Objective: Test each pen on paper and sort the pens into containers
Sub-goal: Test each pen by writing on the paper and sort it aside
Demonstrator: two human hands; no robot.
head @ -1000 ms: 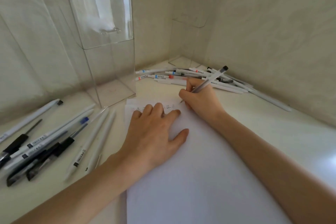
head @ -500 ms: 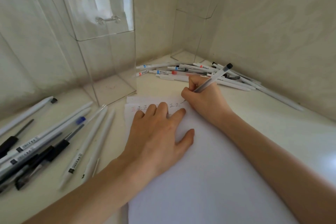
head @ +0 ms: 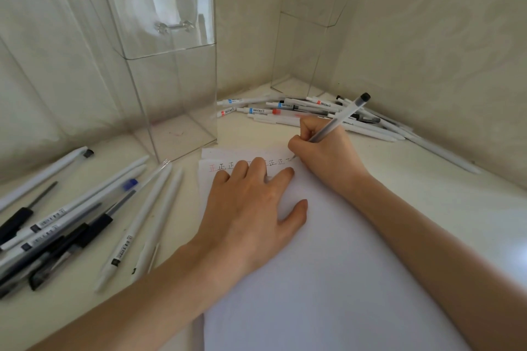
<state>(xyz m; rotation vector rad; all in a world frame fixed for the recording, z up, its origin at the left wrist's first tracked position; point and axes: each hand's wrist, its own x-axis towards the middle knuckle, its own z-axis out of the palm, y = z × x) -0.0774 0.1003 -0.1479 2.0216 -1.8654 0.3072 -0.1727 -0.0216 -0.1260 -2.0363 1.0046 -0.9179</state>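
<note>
Right hand (head: 325, 151) pinches pen (head: 339, 120) on paper (head: 328, 279) | left hand (head: 251, 208) flat on it | left pen heap (head: 71, 222), far pen heap (head: 299, 114)

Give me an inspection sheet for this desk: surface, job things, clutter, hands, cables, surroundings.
Surface: pale desk, paper on it.
Job's things: paper with test marks along its top; pen tip at the marks; left pile and far pile of pens; near container and far container, both look empty.
Clutter: nothing seen.
Grips: left grip flat on paper; right grip holds pen.
Cables: nothing seen.
Surroundings: pale walls, corner.
</note>
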